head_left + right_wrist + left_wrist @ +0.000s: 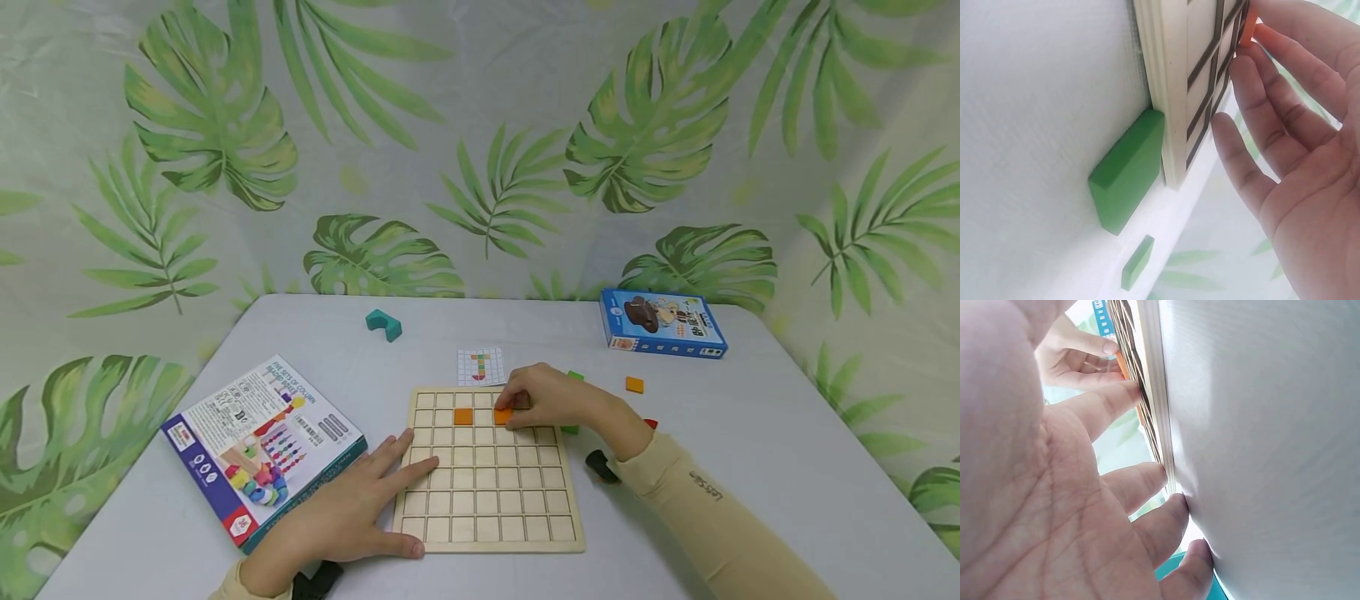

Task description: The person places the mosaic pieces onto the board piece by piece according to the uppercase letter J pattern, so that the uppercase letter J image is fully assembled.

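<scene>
A wooden grid board (486, 503) lies on the table in front of me. One orange square tile (463, 417) sits in a cell of its second row. My right hand (546, 395) pinches another orange tile (501, 416) by its edges, at the same row to the right; in the right wrist view that tile (1248, 28) is at the board's surface between thumb and finger. With fingers spread, my left hand (352, 504) rests along the board's left edge, index finger and thumb touching it. Above the board lies a small pattern card (488, 364).
Green tiles (1129, 175) lie against and beyond the board's right side. Further right are an orange tile (635, 385) and a red piece (651, 423), partly hidden by the sleeve. A toy box (307, 417), a teal arch block (384, 323) and a blue box (663, 323) surround these.
</scene>
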Action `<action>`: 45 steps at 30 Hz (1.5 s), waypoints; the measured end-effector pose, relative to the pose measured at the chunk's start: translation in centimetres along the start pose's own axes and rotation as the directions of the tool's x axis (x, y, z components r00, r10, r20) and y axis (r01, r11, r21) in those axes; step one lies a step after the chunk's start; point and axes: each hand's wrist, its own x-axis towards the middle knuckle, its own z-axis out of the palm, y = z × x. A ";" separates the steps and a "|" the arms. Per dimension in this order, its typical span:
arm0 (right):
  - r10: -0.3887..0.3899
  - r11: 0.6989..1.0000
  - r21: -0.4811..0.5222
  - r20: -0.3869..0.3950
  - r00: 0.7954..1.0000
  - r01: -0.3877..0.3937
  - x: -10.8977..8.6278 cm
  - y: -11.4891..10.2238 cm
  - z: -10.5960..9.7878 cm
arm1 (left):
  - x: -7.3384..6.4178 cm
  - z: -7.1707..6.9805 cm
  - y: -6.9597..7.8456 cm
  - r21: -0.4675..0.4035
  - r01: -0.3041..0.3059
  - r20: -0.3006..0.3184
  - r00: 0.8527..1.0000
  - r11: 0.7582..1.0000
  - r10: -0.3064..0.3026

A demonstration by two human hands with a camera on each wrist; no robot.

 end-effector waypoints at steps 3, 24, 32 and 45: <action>-0.008 1.000 0.000 -0.001 1.000 0.008 0.0 0.0 0.0 | 0.0 0.0 0.0 -0.002 0.000 0.001 1.000 1.000 0.000; -0.004 1.000 -0.015 0.000 1.000 0.004 0.2 0.1 0.1 | 0.1 0.0 0.0 -0.005 0.010 0.010 1.000 1.000 -0.010; 0.006 1.000 -0.018 -0.003 1.000 -0.007 0.2 -0.2 0.1 | 0.1 0.0 0.0 -0.016 0.019 0.013 1.000 1.000 -0.019; 0.050 0.999 -0.010 -0.053 0.997 -0.050 -0.5 0.0 -1.5 | 0.1 0.1 -0.1 -0.015 0.020 0.021 1.000 1.000 -0.020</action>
